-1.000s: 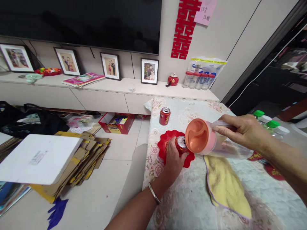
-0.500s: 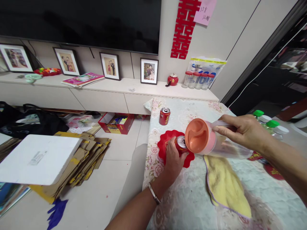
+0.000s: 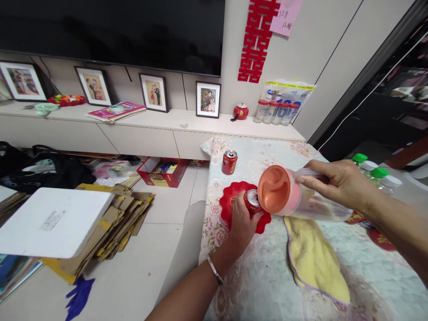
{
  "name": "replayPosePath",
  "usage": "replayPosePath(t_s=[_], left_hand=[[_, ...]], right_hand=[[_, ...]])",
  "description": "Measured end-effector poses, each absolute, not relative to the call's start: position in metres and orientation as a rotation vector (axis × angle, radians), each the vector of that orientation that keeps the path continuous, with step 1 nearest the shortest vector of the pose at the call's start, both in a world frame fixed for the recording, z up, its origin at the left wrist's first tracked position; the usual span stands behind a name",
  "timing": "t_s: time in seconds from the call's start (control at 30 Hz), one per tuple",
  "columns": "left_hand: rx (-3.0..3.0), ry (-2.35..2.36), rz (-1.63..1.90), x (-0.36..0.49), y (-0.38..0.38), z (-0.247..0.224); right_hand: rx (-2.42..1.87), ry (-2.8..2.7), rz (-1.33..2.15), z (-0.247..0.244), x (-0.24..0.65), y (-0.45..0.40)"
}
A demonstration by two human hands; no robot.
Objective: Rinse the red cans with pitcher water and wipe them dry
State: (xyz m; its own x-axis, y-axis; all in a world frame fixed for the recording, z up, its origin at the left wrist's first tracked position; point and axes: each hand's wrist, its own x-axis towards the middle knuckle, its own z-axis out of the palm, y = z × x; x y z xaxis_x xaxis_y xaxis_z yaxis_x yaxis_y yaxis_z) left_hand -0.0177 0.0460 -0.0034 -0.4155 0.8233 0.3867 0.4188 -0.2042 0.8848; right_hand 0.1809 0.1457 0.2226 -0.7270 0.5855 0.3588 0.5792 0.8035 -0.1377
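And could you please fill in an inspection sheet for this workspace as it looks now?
Surface: pale floral tablecloth.
Job's things: red can over scalloped red dish; clear pitcher tipped toward the can, orange lid foremost, contact unclear.
Clutter: yellow cloth, second can, green-capped bottles; flattened cardboard on the floor.
Hands: left hand grips the red can; right hand holds the pitcher by its handle.
Cables: thin white cord, apparently, at right.
Surroundings: TV; framed photos on low cabinet.

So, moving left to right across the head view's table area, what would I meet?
Standing red cylindrical metal can, second red metal can in the left hand, translucent plastic pitcher with an orange top in the right hand, green-capped clear bottles.
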Motion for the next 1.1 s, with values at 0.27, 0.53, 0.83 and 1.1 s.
replayPosePath(t_s=[0.27,0.53,0.83,1.1], left_hand=[[1.452,1.688,1.630,-0.0183,0.0469,-0.0073],[1.457,1.682,1.627,-0.0187,0.0462,-0.0073],[1.463,1.692,1.625,-0.0188,0.0464,-0.0075],[1.466,1.692,1.602,-0.0190,0.0465,-0.0085]], right_hand=[[-0.884,-2.602,0.019,0.2231,0.1796,0.1455],[-0.912,-2.602,0.040,0.2228,0.1807,0.1456],[-0.888,-2.592,0.042,0.2218,0.1812,0.1468],[-0.915,-2.598,0.048,0.2221,0.1811,0.1458]])
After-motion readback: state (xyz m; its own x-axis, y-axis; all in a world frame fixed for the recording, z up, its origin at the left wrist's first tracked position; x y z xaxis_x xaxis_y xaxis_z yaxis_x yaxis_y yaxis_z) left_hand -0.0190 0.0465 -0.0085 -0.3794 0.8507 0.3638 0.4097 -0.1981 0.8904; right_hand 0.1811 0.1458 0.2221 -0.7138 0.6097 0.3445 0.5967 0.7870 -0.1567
